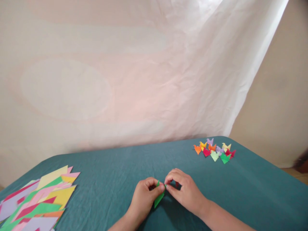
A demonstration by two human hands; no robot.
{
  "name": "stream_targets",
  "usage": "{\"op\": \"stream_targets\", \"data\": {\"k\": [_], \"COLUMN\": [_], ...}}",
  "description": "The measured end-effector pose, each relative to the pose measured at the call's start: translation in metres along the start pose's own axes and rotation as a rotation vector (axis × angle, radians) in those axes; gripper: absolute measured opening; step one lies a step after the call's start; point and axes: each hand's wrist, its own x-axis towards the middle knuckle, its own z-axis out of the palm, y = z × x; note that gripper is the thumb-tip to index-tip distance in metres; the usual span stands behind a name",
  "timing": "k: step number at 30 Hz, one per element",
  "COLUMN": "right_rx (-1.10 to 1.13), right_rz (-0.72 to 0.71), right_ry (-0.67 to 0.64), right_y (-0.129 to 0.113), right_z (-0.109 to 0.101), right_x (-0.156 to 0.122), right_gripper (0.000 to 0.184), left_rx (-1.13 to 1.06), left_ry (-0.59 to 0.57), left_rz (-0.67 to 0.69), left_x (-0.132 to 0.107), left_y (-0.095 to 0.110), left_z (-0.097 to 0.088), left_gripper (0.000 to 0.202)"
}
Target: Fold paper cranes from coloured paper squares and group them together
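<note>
A small piece of folded green paper (159,199) is pinched between the thumb and fingers of my left hand (145,194), just above the table at the front middle. Its lower corner points down toward the cloth. Thumb and fingertips of my right hand (184,190) close on a tiny green tip at the paper's right end. My fingers cover much of the paper, so its full folded shape is hidden.
Loose coloured paper sheets (38,202) lie in an overlapping heap at the left. Several small folded paper birds (215,156) are grouped at the back right of the dark green tablecloth (115,173). A pale sheet (134,80) hangs behind the table.
</note>
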Motion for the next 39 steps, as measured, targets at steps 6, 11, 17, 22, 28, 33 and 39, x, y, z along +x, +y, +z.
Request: {"op": "stream_targets", "data": {"k": [6, 11, 17, 22, 28, 33, 39], "right_rx": [-0.038, -0.04, -0.007, -0.008, 0.058, 0.08, 0.14], "right_rz": [-0.044, -0.075, -0.117, -0.101, -0.009, 0.082, 0.214], "right_ry": [0.002, -0.003, 0.028, 0.042, 0.053, 0.023, 0.003], "right_y": [-0.003, -0.002, 0.002, 0.003, 0.003, -0.001, 0.0], "right_z": [-0.003, -0.003, -0.001, -0.001, 0.002, 0.0, 0.0], "right_x": [0.0, -0.001, -0.003, -0.004, -0.005, -0.004, -0.003], "right_gripper": [0.015, 0.012, 0.01, 0.01, 0.008, 0.004, 0.007], "left_rx": [0.026, 0.01, -0.052, -0.062, -0.046, -0.03, -0.039], "left_ry": [0.045, 0.049, 0.07, 0.098, 0.101, 0.09, 0.108], "left_rz": [0.018, 0.011, 0.0, 0.018, 0.037, 0.063, 0.053], "left_x": [0.0, 0.0, -0.001, -0.003, -0.004, -0.006, -0.006], "left_y": [-0.002, 0.0, 0.0, 0.0, 0.005, 0.007, 0.009], "left_z": [0.001, 0.0, 0.001, 0.003, 0.003, 0.003, 0.001], "left_gripper": [0.031, 0.032, 0.035, 0.031, 0.03, 0.029, 0.032]}}
